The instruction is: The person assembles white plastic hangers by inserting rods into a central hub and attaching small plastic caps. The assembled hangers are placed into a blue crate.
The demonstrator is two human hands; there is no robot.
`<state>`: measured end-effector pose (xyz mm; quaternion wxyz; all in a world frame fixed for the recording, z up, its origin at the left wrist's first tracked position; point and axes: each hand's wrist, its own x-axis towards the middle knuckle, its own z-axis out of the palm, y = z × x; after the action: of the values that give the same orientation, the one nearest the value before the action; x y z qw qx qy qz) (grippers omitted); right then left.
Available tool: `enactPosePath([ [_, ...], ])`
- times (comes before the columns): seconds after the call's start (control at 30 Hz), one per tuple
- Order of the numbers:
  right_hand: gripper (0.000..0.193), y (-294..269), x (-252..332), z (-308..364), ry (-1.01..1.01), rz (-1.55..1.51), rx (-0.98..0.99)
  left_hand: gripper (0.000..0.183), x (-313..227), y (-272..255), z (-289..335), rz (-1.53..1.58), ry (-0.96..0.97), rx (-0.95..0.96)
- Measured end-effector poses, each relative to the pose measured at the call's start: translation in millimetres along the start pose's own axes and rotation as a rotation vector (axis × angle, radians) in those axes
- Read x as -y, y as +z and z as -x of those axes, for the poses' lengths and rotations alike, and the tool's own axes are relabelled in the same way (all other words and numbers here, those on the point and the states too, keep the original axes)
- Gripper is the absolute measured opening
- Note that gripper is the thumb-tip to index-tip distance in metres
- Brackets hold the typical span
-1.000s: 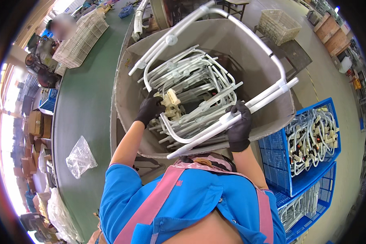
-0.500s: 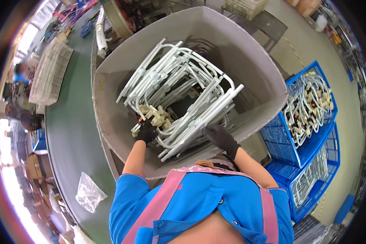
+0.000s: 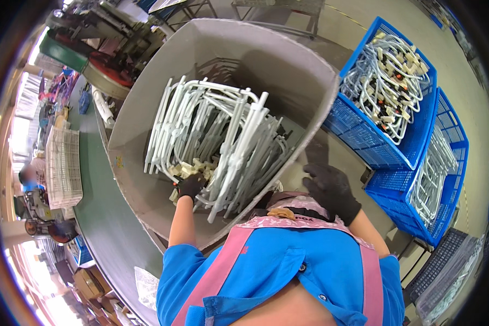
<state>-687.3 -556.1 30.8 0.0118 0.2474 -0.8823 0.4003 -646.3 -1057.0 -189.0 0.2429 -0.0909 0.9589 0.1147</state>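
My left hand (image 3: 192, 186), in a black glove, reaches into the large grey box (image 3: 126, 157). Its fingers curl against a cluster of cream plastic fittings (image 3: 194, 166) at the near end of the tube frames; the fingertips are partly hidden. Many bent white tube frames (image 3: 198, 111) are packed upright and leaning together in the box, with more tubes (image 3: 238, 157) right beside that hand. Outside the box's right wall, my right hand (image 3: 330, 189), also in a black glove, is raised over the floor with its fingers apart, holding nothing.
To the right, a blue crate (image 3: 349, 127) is full of white tubes with cream and orange fittings. Another blue crate (image 3: 455, 141) beside it holds white tube frames. A green work surface (image 3: 100, 201) runs along the left, with a clear plastic bag (image 3: 146, 285) and a white basket (image 3: 64, 168).
My right hand has left the tubes and come out over the box's right wall. The view has turned toward the blue crates. My left hand stays by the cream fittings.
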Motion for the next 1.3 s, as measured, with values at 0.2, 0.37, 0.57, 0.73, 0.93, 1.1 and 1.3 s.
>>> enactPosePath([
  [0.2,0.019,-66.4,-75.4,110.0,0.228,0.098,-0.228,0.029,-235.2,-119.4,18.7,0.267,0.373,-0.491],
  [0.37,0.017,-120.8,-99.2,184.5,0.396,0.103,-0.285,0.021,-422.0,-126.8,47.8,0.371,0.697,-0.571],
  [0.57,0.023,-164.8,-131.5,245.5,0.536,0.124,-0.438,0.022,-562.7,-49.9,35.0,0.232,1.099,-0.191],
  [0.73,0.015,-186.9,-157.9,267.7,0.602,0.189,-0.572,0.026,-655.3,-9.5,18.2,0.153,1.252,0.141],
  [0.93,0.018,-211.9,-190.4,286.6,0.896,0.197,-0.705,0.030,-795.9,11.9,-45.6,0.026,1.343,0.357],
  [1.1,0.020,-233.6,-222.2,282.2,1.156,0.145,-0.751,0.036,-921.1,82.1,-158.1,0.121,1.407,0.303],
  [1.3,0.024,-241.0,-250.6,264.9,1.509,-0.146,-0.718,0.058,-1079.4,149.3,-295.4,-0.025,1.168,0.003],
])
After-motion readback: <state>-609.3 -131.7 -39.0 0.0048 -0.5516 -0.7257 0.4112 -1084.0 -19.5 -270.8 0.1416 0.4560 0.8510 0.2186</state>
